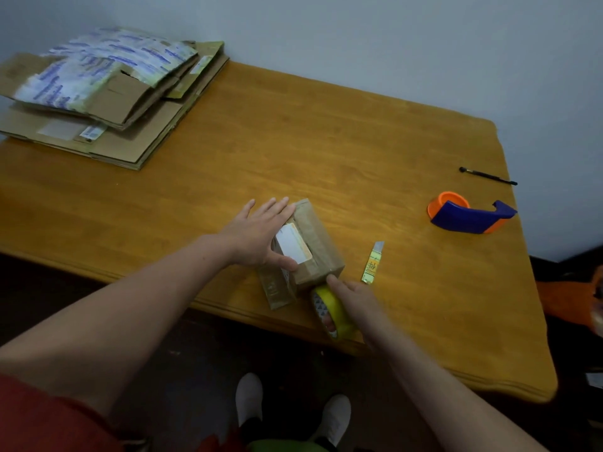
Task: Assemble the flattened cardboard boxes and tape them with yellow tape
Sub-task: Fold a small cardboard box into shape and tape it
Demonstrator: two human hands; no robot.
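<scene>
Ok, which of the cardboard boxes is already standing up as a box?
The small brown box with the white label, under the left hand. The others lie flattened in the stack at the far left corner.

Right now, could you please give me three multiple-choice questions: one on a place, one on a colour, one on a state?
1. Where is the yellow tape roll?
A. on a shelf
B. in the right hand, by the small box
C. on a chair
2. Which colours has the tape dispenser?
A. green and white
B. red and black
C. orange and blue
3. How is the left hand?
A. flat on the small box, fingers straight
B. a closed fist
C. in a pocket
Answers: 1 B, its fingers hold the roll; 2 C, orange hub, blue body; 3 A, palm on the box.
</scene>
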